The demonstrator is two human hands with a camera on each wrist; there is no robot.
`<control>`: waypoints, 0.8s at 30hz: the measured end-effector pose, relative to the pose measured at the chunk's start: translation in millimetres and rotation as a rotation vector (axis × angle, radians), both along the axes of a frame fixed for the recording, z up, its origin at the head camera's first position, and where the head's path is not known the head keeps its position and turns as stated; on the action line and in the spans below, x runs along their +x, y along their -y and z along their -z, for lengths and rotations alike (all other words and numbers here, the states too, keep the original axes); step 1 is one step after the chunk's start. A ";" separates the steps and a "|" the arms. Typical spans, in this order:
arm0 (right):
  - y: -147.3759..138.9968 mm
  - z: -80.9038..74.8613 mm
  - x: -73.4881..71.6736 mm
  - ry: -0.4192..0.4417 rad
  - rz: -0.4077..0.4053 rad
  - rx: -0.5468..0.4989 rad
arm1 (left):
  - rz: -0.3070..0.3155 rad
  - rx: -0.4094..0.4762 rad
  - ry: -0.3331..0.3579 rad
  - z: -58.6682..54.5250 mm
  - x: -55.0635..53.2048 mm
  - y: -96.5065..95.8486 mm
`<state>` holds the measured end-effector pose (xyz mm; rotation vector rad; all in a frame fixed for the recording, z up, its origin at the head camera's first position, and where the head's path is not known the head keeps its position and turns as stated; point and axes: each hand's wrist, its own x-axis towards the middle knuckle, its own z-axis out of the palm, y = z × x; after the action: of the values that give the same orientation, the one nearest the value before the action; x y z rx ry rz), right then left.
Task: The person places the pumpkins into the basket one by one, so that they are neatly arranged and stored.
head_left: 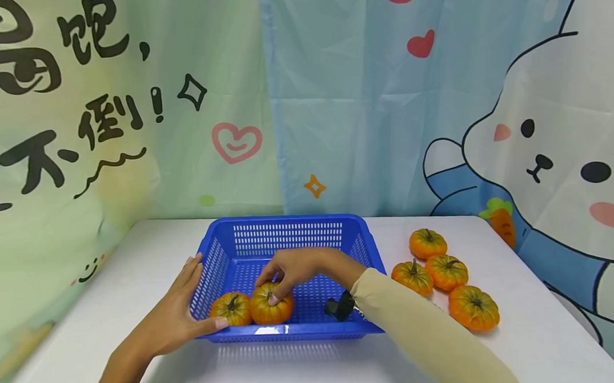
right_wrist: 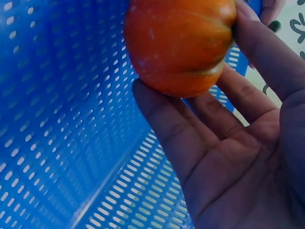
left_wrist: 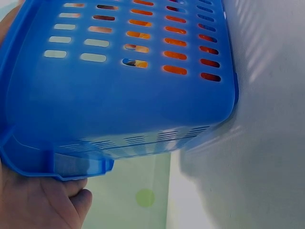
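A blue plastic basket [head_left: 323, 329] with slotted walls stands on the white table. My left hand [head_left: 181, 311] holds its front left corner, thumb over the front rim and fingers along the left rim; in the left wrist view that hand [left_wrist: 43, 202] shows beside the rim. Inside the basket, my right hand [head_left: 295, 269] grips a small orange pumpkin [head_left: 272, 307] from above. The right wrist view has the pumpkin [right_wrist: 181, 43] between thumb and fingers. Touching it on the left is another pumpkin [head_left: 231, 309], close to my left thumb tip.
Several small pumpkins [head_left: 446, 272] lie grouped on the white table [head_left: 170, 249] right of the basket, beyond my right forearm. A printed curtain [head_left: 323, 99] hangs behind the table. A black wrist camera [head_left: 340, 307] sits under my right wrist, over the basket.
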<state>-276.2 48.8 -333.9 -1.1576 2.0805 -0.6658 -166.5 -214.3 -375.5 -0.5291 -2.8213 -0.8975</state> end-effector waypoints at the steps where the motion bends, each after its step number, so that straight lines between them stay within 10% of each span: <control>1: -0.1 0.7 0.0 0.003 -0.003 0.009 | 0.000 0.001 -0.001 0.3 0.0 0.0; 16: -4.2 9.3 -1.2 0.131 0.041 0.133 | 0.008 0.000 -0.024 1.6 1.1 0.2; 24: -5.7 9.1 -3.2 0.050 0.026 0.178 | 0.011 0.003 -0.023 -0.1 1.3 -0.2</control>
<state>-279.5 54.5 -343.0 -1.0059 2.0692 -0.5043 -165.1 -214.1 -375.4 -0.5510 -2.7987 -0.8921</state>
